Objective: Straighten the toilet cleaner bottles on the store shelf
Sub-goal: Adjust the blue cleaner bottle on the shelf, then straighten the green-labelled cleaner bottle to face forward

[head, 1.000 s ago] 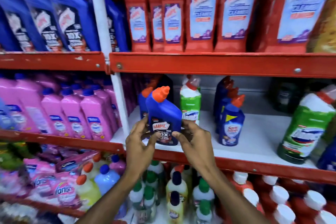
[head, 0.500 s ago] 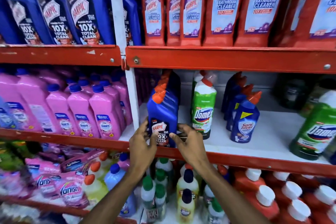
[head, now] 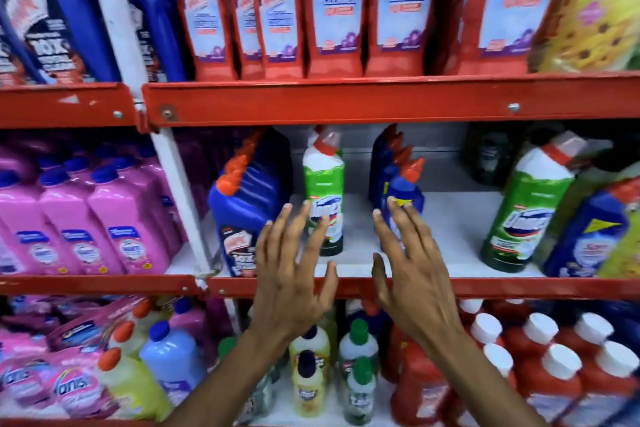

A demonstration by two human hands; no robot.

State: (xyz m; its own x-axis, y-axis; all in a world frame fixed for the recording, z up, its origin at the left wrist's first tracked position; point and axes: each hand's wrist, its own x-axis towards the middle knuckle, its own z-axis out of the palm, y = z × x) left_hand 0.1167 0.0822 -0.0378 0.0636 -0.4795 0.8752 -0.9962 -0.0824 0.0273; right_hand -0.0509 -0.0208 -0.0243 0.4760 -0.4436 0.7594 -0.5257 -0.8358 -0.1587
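On the middle shelf (head: 450, 246) a row of blue Harpic toilet cleaner bottles (head: 242, 211) with orange caps stands at the left, by the white upright. A green and white Domex bottle (head: 323, 191) stands just right of it, then a row of blue Sani Fresh bottles (head: 403, 184). My left hand (head: 294, 274) is open with spread fingers, in front of the Harpic and Domex bottles. My right hand (head: 408, 270) is open too, its fingertips in front of the front Sani Fresh bottle. Neither hand holds anything.
A larger Domex bottle (head: 526, 211) and another blue bottle (head: 588, 236) stand at the right of the same shelf. Red Harpic bathroom cleaner bottles (head: 339, 10) fill the shelf above, pink bottles (head: 104, 225) the left bay, and small capped bottles (head: 311, 371) the shelf below.
Both hands have let go of the front blue Harpic bottle, which now stands on the shelf, and have moved to the right, fingers spread, toward the Domex and Sani Fresh bottles.
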